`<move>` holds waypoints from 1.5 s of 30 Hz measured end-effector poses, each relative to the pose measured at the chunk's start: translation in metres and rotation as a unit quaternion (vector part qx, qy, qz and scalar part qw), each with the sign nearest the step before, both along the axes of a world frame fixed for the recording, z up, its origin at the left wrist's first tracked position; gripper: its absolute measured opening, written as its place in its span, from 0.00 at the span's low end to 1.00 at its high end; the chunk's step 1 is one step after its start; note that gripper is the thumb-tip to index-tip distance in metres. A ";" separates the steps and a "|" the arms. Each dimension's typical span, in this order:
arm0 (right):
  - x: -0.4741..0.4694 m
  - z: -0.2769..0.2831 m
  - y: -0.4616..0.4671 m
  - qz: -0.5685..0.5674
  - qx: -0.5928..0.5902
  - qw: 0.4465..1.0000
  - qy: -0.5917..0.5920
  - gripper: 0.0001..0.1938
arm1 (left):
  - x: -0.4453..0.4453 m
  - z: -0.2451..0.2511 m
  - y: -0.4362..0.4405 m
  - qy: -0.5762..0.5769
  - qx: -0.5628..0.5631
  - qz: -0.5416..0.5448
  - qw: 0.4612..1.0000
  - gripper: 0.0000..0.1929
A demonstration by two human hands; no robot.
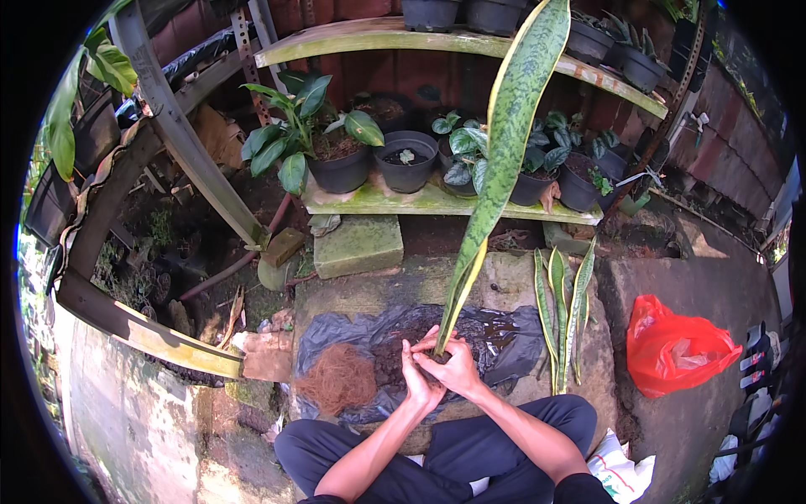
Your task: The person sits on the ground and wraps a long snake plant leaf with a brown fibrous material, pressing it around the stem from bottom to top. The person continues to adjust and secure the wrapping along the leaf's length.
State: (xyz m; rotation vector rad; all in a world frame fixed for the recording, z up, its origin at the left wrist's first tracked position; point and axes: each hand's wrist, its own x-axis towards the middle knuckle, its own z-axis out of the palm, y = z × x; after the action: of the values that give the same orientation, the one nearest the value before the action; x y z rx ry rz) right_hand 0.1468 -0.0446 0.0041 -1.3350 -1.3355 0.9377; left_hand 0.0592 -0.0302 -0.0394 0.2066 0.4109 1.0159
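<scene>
A long snake plant leaf (497, 170) with yellow margins stands tall between my hands. My left hand (420, 381) cups its base from the left, and my right hand (456, 368) closes around it from the right. Dark soil (439, 357) shows between the palms; the leaf's lower end is hidden there. Beneath my hands a black plastic sheet (334, 321) is spread on the ground, bearing loose dark potting soil (389, 359). A tangle of brown coir-like fibre (340, 378) lies on its left side.
Several cut snake plant leaves (559, 315) lie to the right of the sheet. Further right sits a red plastic bag (674, 353), with a white printed sack (620, 469) near my knee. Ahead, potted plants (340, 167) line a low mossy plank (378, 203) beneath a higher shelf (390, 41).
</scene>
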 end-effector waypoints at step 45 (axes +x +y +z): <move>0.010 0.010 0.000 0.097 0.011 0.992 0.084 0.12 | -0.007 0.014 -0.006 0.039 -0.159 0.042 0.986 0.36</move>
State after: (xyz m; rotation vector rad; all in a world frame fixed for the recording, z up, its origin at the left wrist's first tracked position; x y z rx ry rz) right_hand 0.1570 -0.0447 0.0139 -1.0978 -1.3581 1.1380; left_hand 0.0520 -0.0365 -0.0253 -0.0585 0.6511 1.0114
